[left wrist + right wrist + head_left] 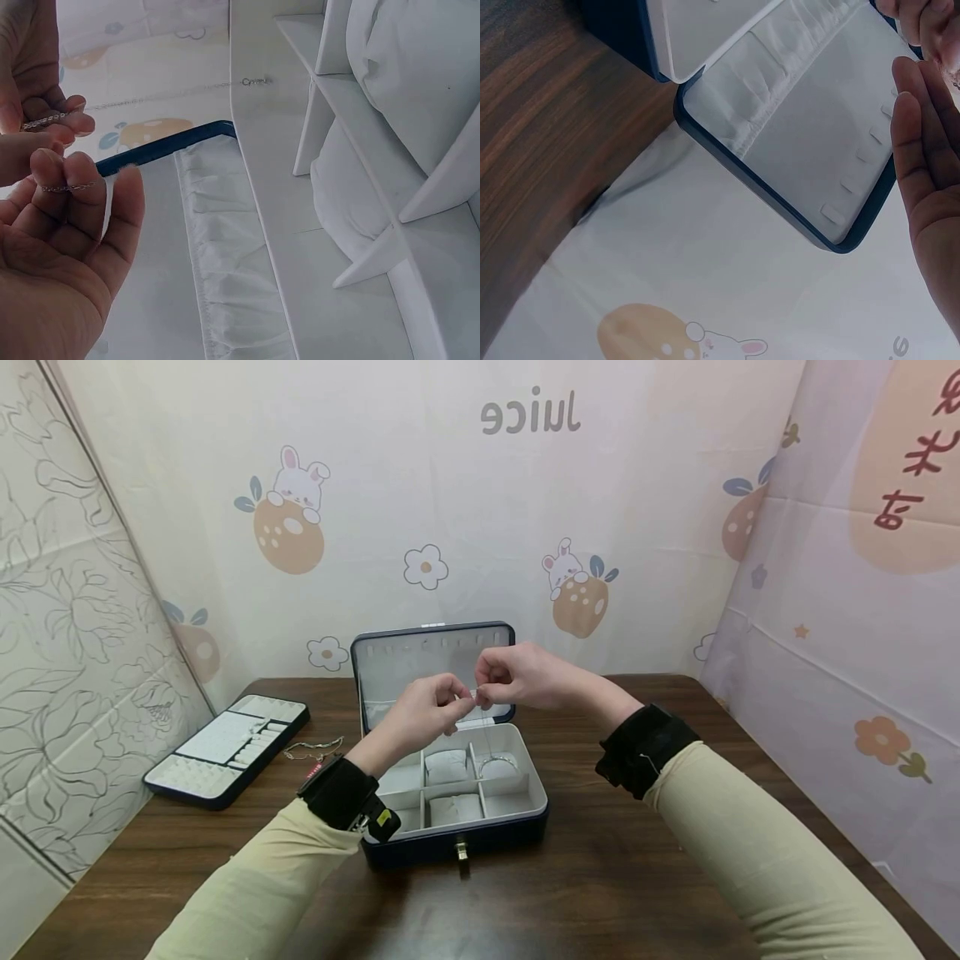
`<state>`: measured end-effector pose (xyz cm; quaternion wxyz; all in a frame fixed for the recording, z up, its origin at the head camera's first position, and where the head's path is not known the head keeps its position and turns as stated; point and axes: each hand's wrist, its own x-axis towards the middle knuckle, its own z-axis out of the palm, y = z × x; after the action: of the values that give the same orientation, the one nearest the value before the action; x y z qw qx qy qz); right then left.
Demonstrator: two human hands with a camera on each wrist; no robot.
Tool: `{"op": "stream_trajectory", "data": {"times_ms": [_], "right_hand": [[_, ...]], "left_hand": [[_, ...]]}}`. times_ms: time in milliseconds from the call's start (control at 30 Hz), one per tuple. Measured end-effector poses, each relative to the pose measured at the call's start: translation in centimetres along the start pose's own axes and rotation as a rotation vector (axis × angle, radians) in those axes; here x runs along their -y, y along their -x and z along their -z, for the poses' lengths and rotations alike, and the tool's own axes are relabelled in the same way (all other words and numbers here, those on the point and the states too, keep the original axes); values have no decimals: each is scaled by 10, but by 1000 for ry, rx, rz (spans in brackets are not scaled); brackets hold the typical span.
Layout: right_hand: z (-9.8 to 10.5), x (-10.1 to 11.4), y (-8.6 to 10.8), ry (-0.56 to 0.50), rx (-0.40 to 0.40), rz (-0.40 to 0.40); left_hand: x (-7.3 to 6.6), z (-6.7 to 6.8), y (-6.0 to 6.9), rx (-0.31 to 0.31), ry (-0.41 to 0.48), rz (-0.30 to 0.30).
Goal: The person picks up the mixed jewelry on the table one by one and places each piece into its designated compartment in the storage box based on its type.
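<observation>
Silver chain (pixel 46 120) held up over an open jewellery box (pixel 495 832)

The chain is at the centre of the head frame, its upper part at the fingertips and a thin strand dropping toward the box; in the left wrist frame that strand ends in a small ring near the white wall. The left hand (pixel 427 703) and right hand (pixel 528 675) nearly meet, each pinching the chain. Whether its ends are joined is too small to tell.

Judging by how things lie, the work is partway along: the lid (pixel 405 668) is already raised and the chain lifted, but it is not yet released from either hand.

Below, the divided box has white cushions (pixel 453 810) in its middle column. At the left of the frame, a navy-edged jewellery tray (pixel 213 735) rests apart on the bench (pixel 600 827), with a loose chain (pixel 315 745) beside it, outside the box. A curtain (pixel 375 485) printed with rabbits and fruit fills the upper frame.
</observation>
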<state>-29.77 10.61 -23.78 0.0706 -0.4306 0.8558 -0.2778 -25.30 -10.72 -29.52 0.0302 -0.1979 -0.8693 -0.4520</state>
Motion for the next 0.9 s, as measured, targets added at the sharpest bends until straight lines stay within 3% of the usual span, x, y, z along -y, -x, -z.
{"op": "stream_trajectory", "data": {"times_ms": [267, 600, 900], "right_hand": [[-2, 0, 0, -25, 2, -7], [-2, -1, 1, -254, 52, -15], [-6, -6, 0, -344, 76, 18]], "left_hand": [[-3, 3, 3, -18, 52, -48], [-3, 6, 4, -50, 49, -89], [-2, 7, 5, -48, 18, -83]]}}
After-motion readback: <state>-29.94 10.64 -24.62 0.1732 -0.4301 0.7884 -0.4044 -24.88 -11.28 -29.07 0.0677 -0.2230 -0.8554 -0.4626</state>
